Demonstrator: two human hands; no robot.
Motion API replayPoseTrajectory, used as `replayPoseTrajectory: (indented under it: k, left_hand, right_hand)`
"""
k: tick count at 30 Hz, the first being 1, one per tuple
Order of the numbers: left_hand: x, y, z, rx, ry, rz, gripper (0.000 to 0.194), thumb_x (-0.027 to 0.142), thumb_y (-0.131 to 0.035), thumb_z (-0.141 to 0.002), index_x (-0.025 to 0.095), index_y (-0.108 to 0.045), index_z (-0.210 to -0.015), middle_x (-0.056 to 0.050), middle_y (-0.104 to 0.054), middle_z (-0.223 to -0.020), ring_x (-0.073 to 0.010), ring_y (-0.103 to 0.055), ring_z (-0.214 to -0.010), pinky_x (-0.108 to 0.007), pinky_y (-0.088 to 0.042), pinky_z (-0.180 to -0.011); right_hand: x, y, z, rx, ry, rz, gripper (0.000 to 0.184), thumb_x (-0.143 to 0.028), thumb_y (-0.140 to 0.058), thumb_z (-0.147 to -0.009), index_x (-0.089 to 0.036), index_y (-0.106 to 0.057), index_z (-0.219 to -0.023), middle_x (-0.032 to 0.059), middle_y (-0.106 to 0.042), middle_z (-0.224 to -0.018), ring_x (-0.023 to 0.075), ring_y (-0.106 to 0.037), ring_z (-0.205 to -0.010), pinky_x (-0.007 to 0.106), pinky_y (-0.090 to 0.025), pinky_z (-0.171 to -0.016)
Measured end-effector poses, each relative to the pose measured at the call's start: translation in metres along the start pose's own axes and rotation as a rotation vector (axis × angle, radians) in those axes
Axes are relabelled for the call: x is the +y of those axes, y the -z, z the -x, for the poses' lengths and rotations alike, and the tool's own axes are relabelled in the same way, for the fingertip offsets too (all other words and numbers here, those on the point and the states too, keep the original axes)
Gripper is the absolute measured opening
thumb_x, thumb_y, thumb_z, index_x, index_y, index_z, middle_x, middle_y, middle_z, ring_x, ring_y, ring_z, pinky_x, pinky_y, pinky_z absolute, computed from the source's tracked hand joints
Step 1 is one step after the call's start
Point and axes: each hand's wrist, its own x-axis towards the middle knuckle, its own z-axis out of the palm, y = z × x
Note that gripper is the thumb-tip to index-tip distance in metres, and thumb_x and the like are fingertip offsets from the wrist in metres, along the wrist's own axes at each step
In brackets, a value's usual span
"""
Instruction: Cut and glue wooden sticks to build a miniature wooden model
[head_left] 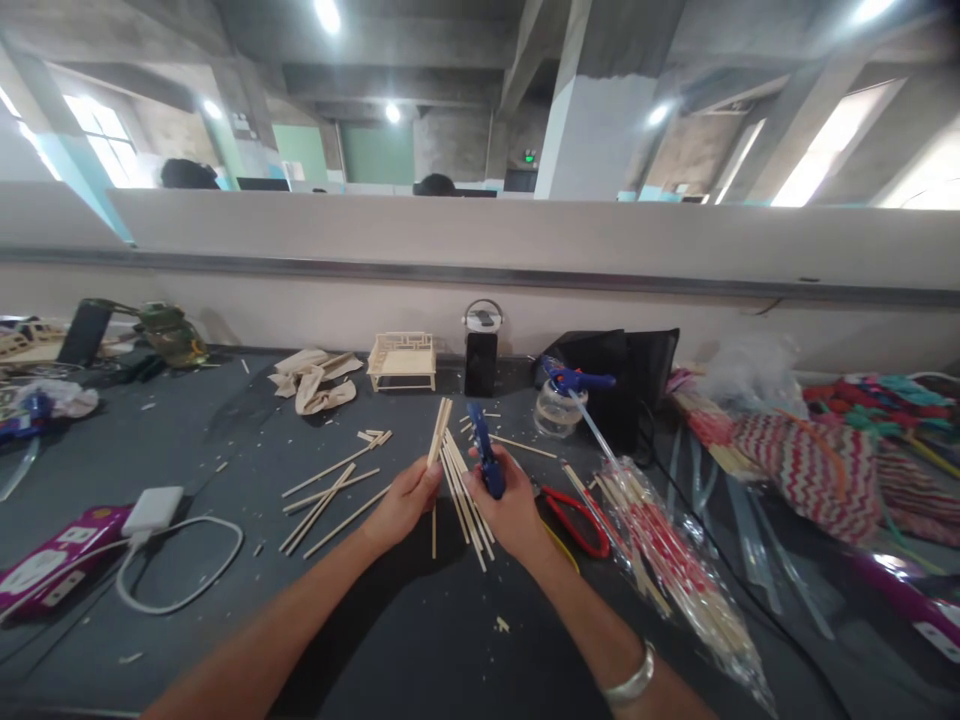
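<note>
Several thin wooden sticks (pixel 442 420) stand up out of my left hand (pixel 406 505), pinched between the thumb and fingers. My right hand (pixel 512 508) is closed around a dark blue hand tool (pixel 486 452); its exact kind is unclear, with its narrow end pointing up and away from me. Between and below both hands, more loose wooden sticks (pixel 463 505) lie fanned out on the dark table (pixel 405 640). Another group of sticks (pixel 322 510) lies crossed to the left of my left hand. Red-handled pliers or scissors (pixel 589 520) rest just right of my right wrist, partly hidden.
A small wooden model bench (pixel 403 362) stands at the back beside crumpled paper (pixel 315 380) and a phone (pixel 481 363). To the right are a blue glue gun (pixel 576 380) on a jar (pixel 556 412) and bagged sticks (pixel 667 550). A purple power strip (pixel 64 555) lies left.
</note>
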Motion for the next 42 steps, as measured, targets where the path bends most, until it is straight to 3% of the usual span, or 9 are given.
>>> replayPoseTrajectory:
  k: [7,11,16,19,22,26,31,36,42]
  left_hand:
    - [0.008,0.011,0.000,0.021,-0.015,-0.012,0.045,0.061,-0.045,-0.084,0.018,-0.040,-0.068,0.006,-0.033,-0.060,-0.0079,-0.031,-0.054,-0.022,-0.029,-0.051]
    - [0.004,0.009,0.002,-0.023,0.053,0.118,0.046,0.061,-0.049,-0.081,0.019,-0.038,-0.068,0.007,-0.030,-0.060,-0.0067,-0.027,-0.052,-0.022,-0.024,-0.048]
    - [0.016,0.000,0.006,-0.376,0.207,0.280,0.043,0.058,-0.054,-0.081,0.018,-0.039,-0.070,0.008,-0.031,-0.058,-0.0061,-0.027,-0.049,-0.022,-0.022,-0.047]
    - [0.025,-0.004,0.007,-0.598,0.294,0.343,0.042,0.055,-0.055,-0.081,0.019,-0.038,-0.068,0.007,-0.032,-0.057,-0.0069,-0.031,-0.047,-0.024,-0.024,-0.047]
    - [0.027,-0.004,0.006,-0.717,0.363,0.422,0.043,0.054,-0.056,-0.081,0.020,-0.036,-0.065,0.006,-0.032,-0.055,-0.0072,-0.029,-0.046,-0.025,-0.024,-0.047]
    - [0.021,-0.003,0.007,-0.766,0.370,0.455,0.040,0.052,-0.055,-0.082,0.018,-0.041,-0.066,0.005,-0.034,-0.055,-0.0079,-0.029,-0.047,-0.025,-0.026,-0.048]
    - [0.019,-0.007,0.009,-0.603,0.260,0.402,0.035,0.051,-0.051,-0.085,0.017,-0.047,-0.079,0.007,-0.032,-0.059,-0.0078,-0.030,-0.050,-0.023,-0.027,-0.051]
    - [0.033,-0.017,0.010,-0.291,-0.068,-0.123,0.036,0.046,-0.039,-0.092,0.015,-0.054,-0.079,-0.001,-0.052,-0.072,-0.0132,-0.049,-0.070,-0.026,-0.038,-0.069]
    - [0.037,-0.042,0.021,-0.034,-0.145,-0.432,0.025,0.037,-0.037,-0.094,0.018,-0.052,-0.093,-0.003,-0.058,-0.084,-0.0151,-0.051,-0.075,-0.027,-0.039,-0.071]
  right_hand:
    - [0.002,-0.002,0.001,-0.020,-0.016,-0.012,0.018,-0.025,-0.060,-0.079,-0.020,-0.058,-0.096,0.0013,-0.064,-0.080,0.0158,-0.060,-0.068,0.030,-0.051,-0.068]
    - [0.000,-0.003,0.002,0.009,-0.056,-0.095,0.020,-0.028,-0.062,-0.078,-0.018,-0.060,-0.094,0.0019,-0.063,-0.077,0.0158,-0.059,-0.066,0.030,-0.051,-0.067]
    - [-0.009,0.003,0.003,0.031,-0.121,-0.304,0.025,-0.032,-0.065,-0.076,-0.018,-0.063,-0.098,0.0013,-0.063,-0.076,0.0156,-0.060,-0.066,0.029,-0.052,-0.066]
    - [-0.013,0.010,0.002,-0.034,-0.115,-0.356,0.019,-0.032,-0.066,-0.076,-0.019,-0.064,-0.090,0.0010,-0.064,-0.077,0.0149,-0.060,-0.066,0.028,-0.052,-0.066]
    - [-0.017,0.016,0.002,-0.127,-0.112,-0.378,0.017,-0.031,-0.066,-0.076,-0.019,-0.065,-0.088,0.0011,-0.065,-0.078,0.0145,-0.060,-0.066,0.027,-0.051,-0.065]
    - [-0.020,0.015,0.003,-0.146,-0.112,-0.375,0.012,-0.030,-0.065,-0.077,-0.019,-0.063,-0.081,0.0000,-0.064,-0.073,0.0136,-0.060,-0.063,0.025,-0.050,-0.064]
    - [-0.019,0.011,0.002,-0.070,-0.095,-0.258,0.012,-0.028,-0.063,-0.078,-0.018,-0.065,-0.083,0.0020,-0.067,-0.075,0.0161,-0.062,-0.067,0.027,-0.050,-0.067]
    - [-0.020,0.013,-0.002,0.049,-0.108,-0.126,0.014,-0.031,-0.060,-0.081,-0.017,-0.062,-0.083,-0.0001,-0.062,-0.066,0.0150,-0.059,-0.060,0.026,-0.049,-0.061]
    - [-0.022,0.013,0.001,0.107,-0.020,-0.050,0.010,-0.028,-0.060,-0.083,-0.018,-0.063,-0.085,0.0021,-0.066,-0.075,0.0170,-0.063,-0.070,0.028,-0.050,-0.069]
